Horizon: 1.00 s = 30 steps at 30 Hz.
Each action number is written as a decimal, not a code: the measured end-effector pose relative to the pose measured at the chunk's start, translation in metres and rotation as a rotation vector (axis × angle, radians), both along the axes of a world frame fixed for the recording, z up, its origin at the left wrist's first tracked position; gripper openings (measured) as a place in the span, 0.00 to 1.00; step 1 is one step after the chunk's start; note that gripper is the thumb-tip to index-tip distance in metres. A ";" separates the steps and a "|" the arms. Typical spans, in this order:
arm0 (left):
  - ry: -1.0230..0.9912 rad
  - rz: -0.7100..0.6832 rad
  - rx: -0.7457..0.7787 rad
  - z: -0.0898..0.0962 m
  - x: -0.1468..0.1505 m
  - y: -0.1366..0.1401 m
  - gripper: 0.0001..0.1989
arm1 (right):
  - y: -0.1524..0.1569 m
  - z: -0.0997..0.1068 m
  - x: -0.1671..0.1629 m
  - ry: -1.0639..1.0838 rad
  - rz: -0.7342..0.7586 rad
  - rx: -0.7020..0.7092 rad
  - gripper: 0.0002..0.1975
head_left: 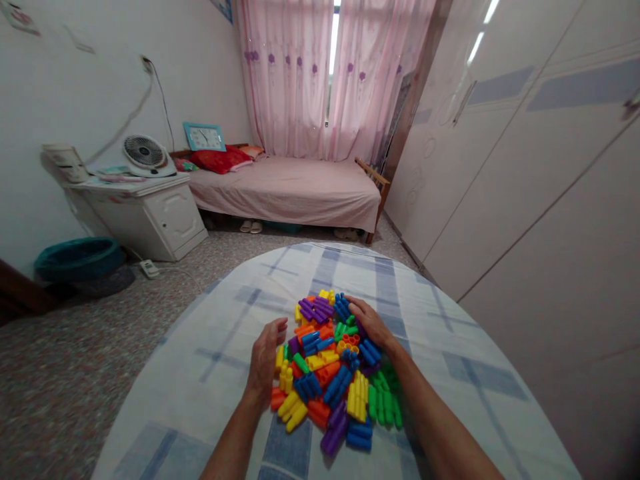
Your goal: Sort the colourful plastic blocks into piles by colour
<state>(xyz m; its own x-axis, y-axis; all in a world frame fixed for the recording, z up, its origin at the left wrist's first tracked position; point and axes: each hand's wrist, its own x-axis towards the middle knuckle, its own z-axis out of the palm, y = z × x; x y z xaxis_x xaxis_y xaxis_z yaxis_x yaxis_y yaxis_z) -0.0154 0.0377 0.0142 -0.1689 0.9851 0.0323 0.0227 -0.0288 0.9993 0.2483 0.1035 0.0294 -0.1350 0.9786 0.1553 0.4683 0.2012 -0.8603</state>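
A heap of plastic building blocks (325, 373) in blue, yellow, orange, green and purple lies on the round table (225, 373). Each block looks like a few short tubes joined side by side. My left hand (267, 355) rests at the heap's left side, beside yellow blocks, its fingers loosely bent and apart from the thumb. On the far right side, my right hand (369, 321) lies with its fingers stretched over the edge of the heap, by a blue block (342, 307). Neither hand visibly grips a block. Part of the heap is hidden behind my right hand and forearm.
A checked white-and-blue cloth covers the table. Beyond it stand a bed (300, 190) and a white cabinet (175, 220) carrying a fan (145, 155). A teal basin (80, 259) is on the floor at left. A tall wardrobe (505, 173) lines the right side.
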 end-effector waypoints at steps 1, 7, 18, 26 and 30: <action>0.017 -0.020 0.013 -0.001 0.000 0.001 0.27 | -0.003 0.006 -0.005 0.001 0.024 0.004 0.23; 0.195 -0.143 0.141 -0.005 0.004 0.003 0.22 | -0.026 0.038 -0.036 0.010 0.144 0.116 0.17; 0.204 -0.116 0.207 -0.003 0.000 0.003 0.23 | -0.082 0.071 -0.099 -0.187 0.329 0.438 0.16; -0.002 -0.080 0.074 0.006 -0.004 0.000 0.28 | -0.153 0.039 -0.129 -0.552 0.468 0.557 0.16; -0.057 -0.120 0.074 0.005 -0.005 0.000 0.28 | -0.177 0.007 -0.136 -0.713 0.493 0.680 0.12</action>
